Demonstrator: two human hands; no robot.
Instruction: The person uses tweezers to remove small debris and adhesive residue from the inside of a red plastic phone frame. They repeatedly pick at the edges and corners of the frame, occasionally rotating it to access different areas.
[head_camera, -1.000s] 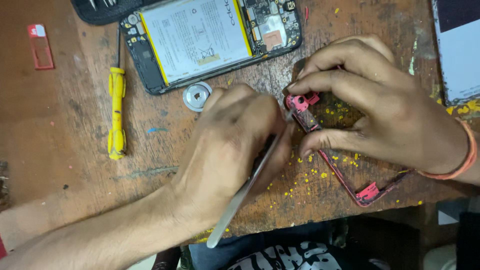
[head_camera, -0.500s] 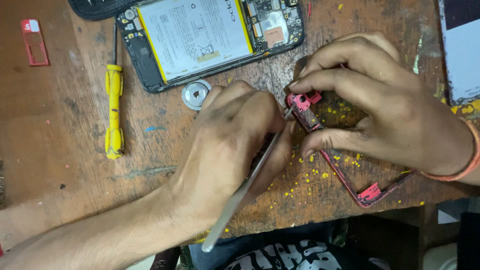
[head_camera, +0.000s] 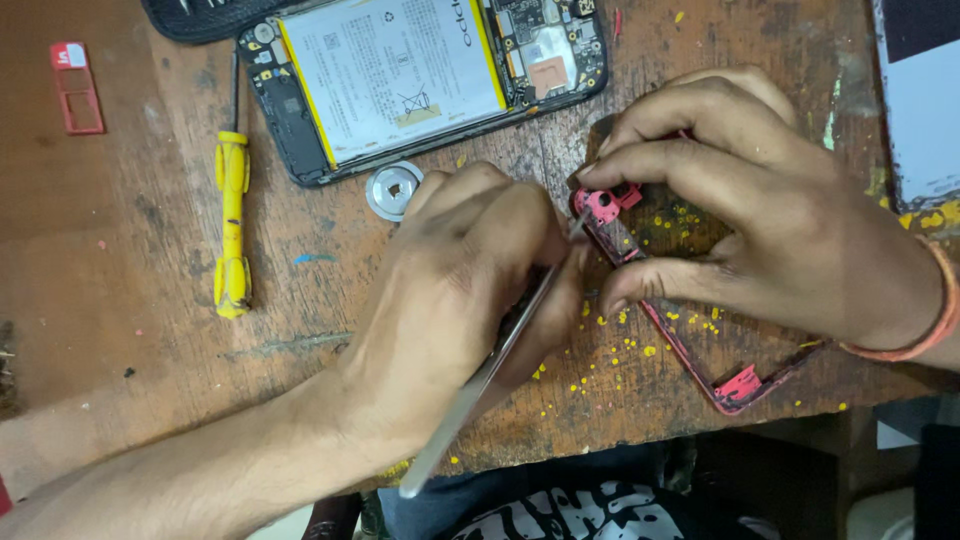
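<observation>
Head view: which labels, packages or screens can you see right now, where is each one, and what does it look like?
Battery label: top centre, inside the opened phone; large white rectangle, yellow edges, small dark marks.
Red card: top left on the wooden table; small rectangular frame with a white patch at its upper end.
Flat panel: right edge, cut off; pale grey with a dark upper part, possibly a screen.
No packages.

Metal tool (head_camera: 470, 395) in left hand (head_camera: 470, 290) now steeper, tail lower.
</observation>
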